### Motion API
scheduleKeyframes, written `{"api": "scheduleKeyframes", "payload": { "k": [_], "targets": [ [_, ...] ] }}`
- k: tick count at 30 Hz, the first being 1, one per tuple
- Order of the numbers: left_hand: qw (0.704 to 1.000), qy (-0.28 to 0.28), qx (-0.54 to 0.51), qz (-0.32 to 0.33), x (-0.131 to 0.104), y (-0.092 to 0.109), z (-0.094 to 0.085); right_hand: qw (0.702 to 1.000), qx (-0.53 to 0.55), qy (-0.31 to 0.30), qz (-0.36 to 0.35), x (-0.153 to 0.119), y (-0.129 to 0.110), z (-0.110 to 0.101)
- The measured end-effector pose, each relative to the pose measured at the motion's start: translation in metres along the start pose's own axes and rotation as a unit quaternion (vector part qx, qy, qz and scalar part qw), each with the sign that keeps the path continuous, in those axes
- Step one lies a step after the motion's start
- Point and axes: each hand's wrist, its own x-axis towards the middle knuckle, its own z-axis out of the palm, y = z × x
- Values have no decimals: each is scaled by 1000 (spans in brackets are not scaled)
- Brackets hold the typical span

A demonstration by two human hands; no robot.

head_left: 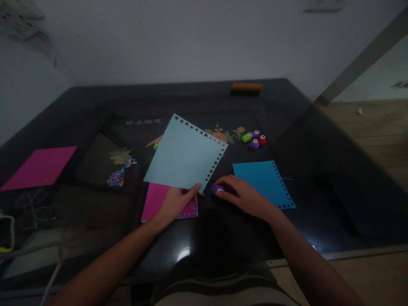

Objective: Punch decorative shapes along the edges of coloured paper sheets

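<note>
A light blue sheet [186,155] with small shapes punched along two edges is held up by its near corner in my left hand [181,201]. Under that hand lies a pink sheet [155,202] with a punched edge, on top of a blue one. My right hand [239,192] is closed round a small purple punch [218,189], just right of the held corner. Beyond my right forearm rests a bright blue sheet [263,178], punched along its right edge.
Several green, purple and red punches [254,140] stand at the back right. A brown roll [247,87] lies near the wall. To the left are a confetti pile [116,177], a pink sheet [41,167] and a white cable [59,259] on the black table [191,95].
</note>
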Motion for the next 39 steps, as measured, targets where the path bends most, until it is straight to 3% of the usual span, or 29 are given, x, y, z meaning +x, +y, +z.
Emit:
{"api": "scheduleKeyframes", "payload": {
  "k": [8,15,19,28,39],
  "targets": [
    [1000,-5,-14,13,2,-5,1,1000,25,-1,-3,-1,2,-4],
    [1000,-15,-15,17,2,-3,1,996,64,60,33,1,4,-4],
    [999,-21,-20,19,2,-5,1,987,115,101,52,1,7,-4],
    [998,-5,-60,18,3,-7,3,961,242,122,48,4,12,-2],
    [1000,11,-6,18,0,0,0,957,241,151,58,6,15,3]
  ]
}}
